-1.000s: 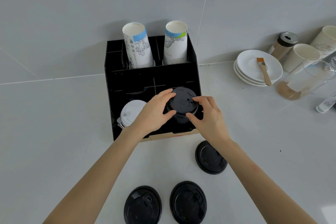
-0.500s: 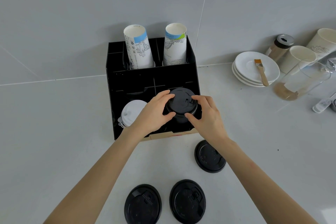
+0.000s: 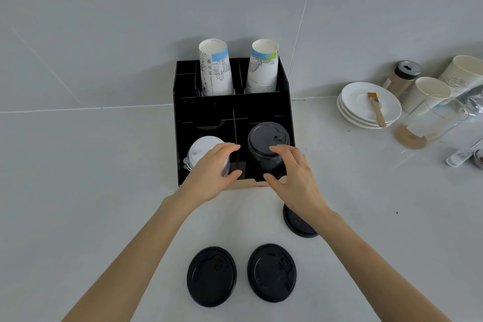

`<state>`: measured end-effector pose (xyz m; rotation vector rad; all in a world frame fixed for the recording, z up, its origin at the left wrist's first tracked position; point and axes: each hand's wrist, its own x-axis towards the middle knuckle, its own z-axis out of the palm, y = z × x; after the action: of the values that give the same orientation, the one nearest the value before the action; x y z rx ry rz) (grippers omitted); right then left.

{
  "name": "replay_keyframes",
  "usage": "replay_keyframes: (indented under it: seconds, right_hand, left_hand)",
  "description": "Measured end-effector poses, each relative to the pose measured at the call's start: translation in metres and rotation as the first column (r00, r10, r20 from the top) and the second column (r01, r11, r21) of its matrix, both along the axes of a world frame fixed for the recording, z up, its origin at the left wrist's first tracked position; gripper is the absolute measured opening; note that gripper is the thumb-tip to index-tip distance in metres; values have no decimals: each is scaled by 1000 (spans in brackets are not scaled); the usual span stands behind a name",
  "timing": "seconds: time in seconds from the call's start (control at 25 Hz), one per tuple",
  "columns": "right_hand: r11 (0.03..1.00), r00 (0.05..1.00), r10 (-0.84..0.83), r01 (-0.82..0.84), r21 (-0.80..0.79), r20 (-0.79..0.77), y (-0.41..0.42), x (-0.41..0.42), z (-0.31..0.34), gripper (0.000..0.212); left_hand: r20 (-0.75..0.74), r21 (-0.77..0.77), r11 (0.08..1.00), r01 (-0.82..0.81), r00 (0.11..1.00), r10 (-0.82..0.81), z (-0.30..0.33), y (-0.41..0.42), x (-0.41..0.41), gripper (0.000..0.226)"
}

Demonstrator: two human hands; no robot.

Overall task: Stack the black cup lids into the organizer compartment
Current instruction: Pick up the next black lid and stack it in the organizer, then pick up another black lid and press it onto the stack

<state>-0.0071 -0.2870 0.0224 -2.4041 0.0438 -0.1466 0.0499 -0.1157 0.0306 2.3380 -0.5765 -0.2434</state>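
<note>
Head view: the black lid stack (image 3: 268, 149) stands in the organizer's (image 3: 232, 104) front right compartment. Both hands, left (image 3: 213, 174) and right (image 3: 294, 178), hover beside it, fingers spread, holding nothing. Three lids (image 3: 271, 272) lie on the counter's near edge.

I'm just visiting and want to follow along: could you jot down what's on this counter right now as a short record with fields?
organizer: black organizer, against the wall
front right compartment: black lid stack
front left compartment: white lid stack
back compartments: two paper cup stacks
loose on counter: three black lids
left hand: left hand, open, beside the black stack
right hand: right hand, open, holding nothing
far right: white saucers with a brush
</note>
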Motion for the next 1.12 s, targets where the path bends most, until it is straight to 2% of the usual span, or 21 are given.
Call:
replay_keyframes:
  seconds: [0.28,0.64,0.84,0.92,1.04,1.12]
  right_hand:
    - [970,965,234,-239,-34,-115,37,-31,-14,49]
    - [833,794,487,-547,-79,-364,67,-61,-43,59]
    - [768,719,553,-636,-77,-422,71,-70,-49,64]
    - [743,696,578,-665,-77,-426,72,-73,-53,64]
    - [732,681,597,-678,-59,-425,74,-76,-57,64]
    - [729,677,605,-682,-50,-419,74,-76,-58,63]
  left_hand:
    - [-30,24,994,-109,994,110,-22,50,-50,51]
    - [-186,91,968,-236,951,249,-63,95,-115,53]
    - [-238,90,958,-273,928,287,-77,101,-151,54]
    - [-251,92,959,-267,926,282,-80,100,-162,60]
    - [-254,127,963,-239,930,264,-81,97,-171,84]
    - [-246,160,963,-219,935,254,-83,95,-174,90]
